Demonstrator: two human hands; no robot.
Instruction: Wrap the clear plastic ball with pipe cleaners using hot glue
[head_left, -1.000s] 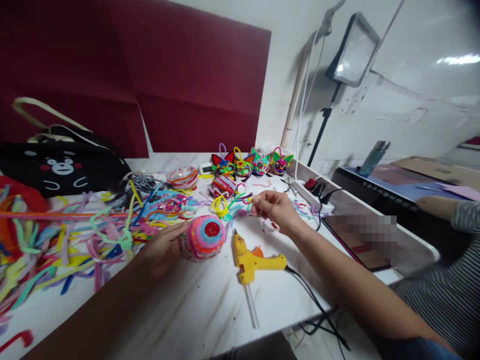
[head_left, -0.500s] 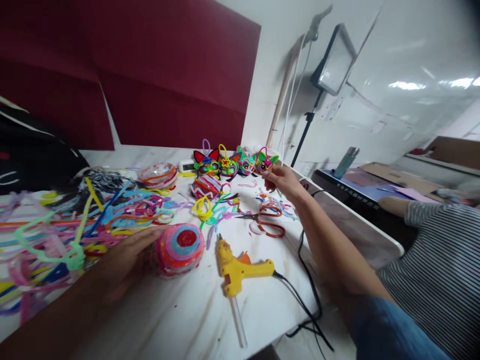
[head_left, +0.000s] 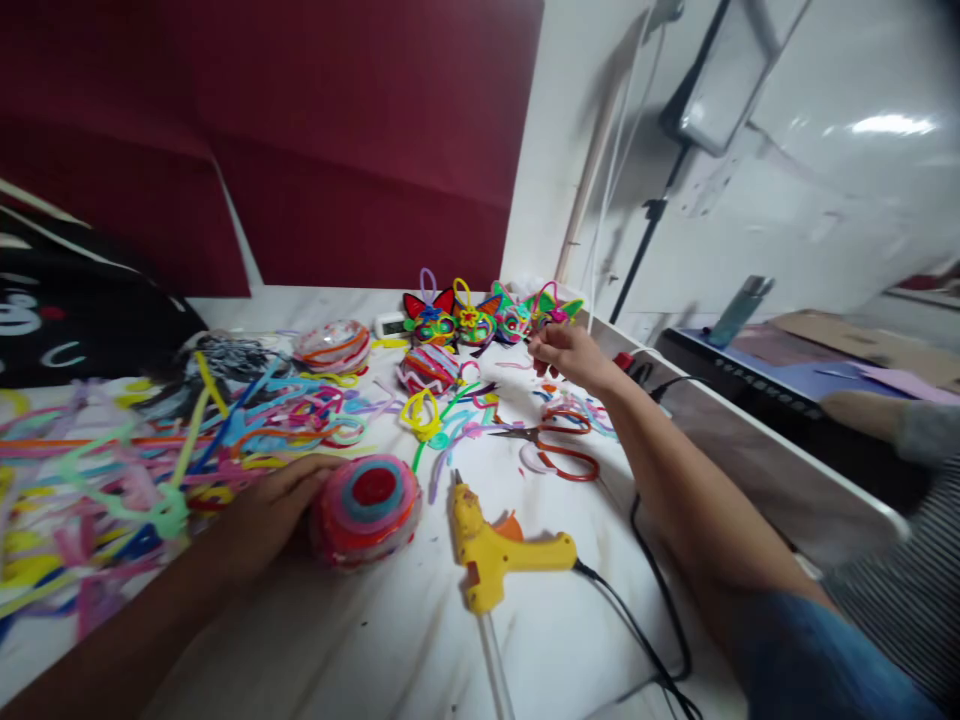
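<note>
Dark red panel [head_left: 360,150] covers most of the wall behind the white surface [head_left: 390,625], and from where I stand everything on it is bright and crowded. On the left lies a loose heap of fuzzy strips [head_left: 259,430], a black bag [head_left: 82,315] beyond it. The striped ball [head_left: 367,520], pink and orange with a red disc at its end, is at the near left of the middle, that disc turned up and toward the near edge. Round as it is, it has hardly any long axis. The left hand [head_left: 281,500] is cupped against its left side, fingers part bent, and has hold of it. Well apart, the right hand [head_left: 566,352] is at the far right, fingers curled and thumb drawn in; I cannot tell whether the tips meet or pinch anything small. It is right beside the rightmost of four cat-face ornaments [head_left: 474,322], overlapping it from this angle. Seen from that hand, the ball lies near and left, with the scissors [head_left: 537,437] and the yellow glue gun [head_left: 484,550] between; the gun's body runs near to far, nozzle far, handle to the right. At the far right shows a co-worker's striped sleeve [head_left: 926,430].
</note>
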